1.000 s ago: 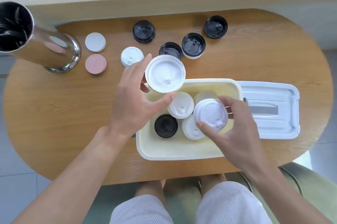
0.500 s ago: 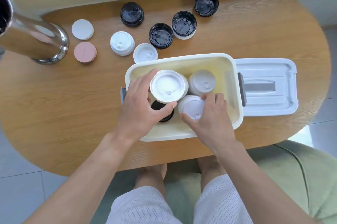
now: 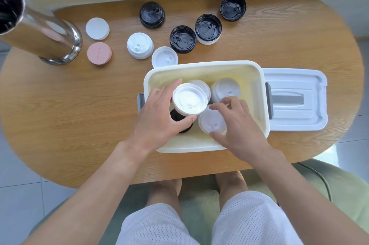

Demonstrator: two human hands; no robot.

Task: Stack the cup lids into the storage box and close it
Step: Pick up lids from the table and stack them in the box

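Note:
A cream storage box (image 3: 201, 66) stands open in the middle of the wooden table. My left hand (image 3: 159, 117) grips a large white cup lid (image 3: 189, 99) just above the box's left half. My right hand (image 3: 241, 127) holds a smaller white lid (image 3: 210, 122) between thumb and forefinger, low inside the box. Two more white lids (image 3: 226, 88) and a black lid (image 3: 178, 119) lie in the box, partly hidden by my hands. The box's white cover (image 3: 295, 99) lies flat on the table to the right.
Behind the box lie several black lids (image 3: 182, 39), two white lids (image 3: 140, 45), a flat white disc (image 3: 97, 28) and a pink disc (image 3: 99, 53). A tall steel tumbler (image 3: 44, 35) stands at the far left. The table's front edge is close to my knees.
My left hand has carried the large white lid from behind the box's far rim down into it. My right hand lowered its white lid onto the ones inside.

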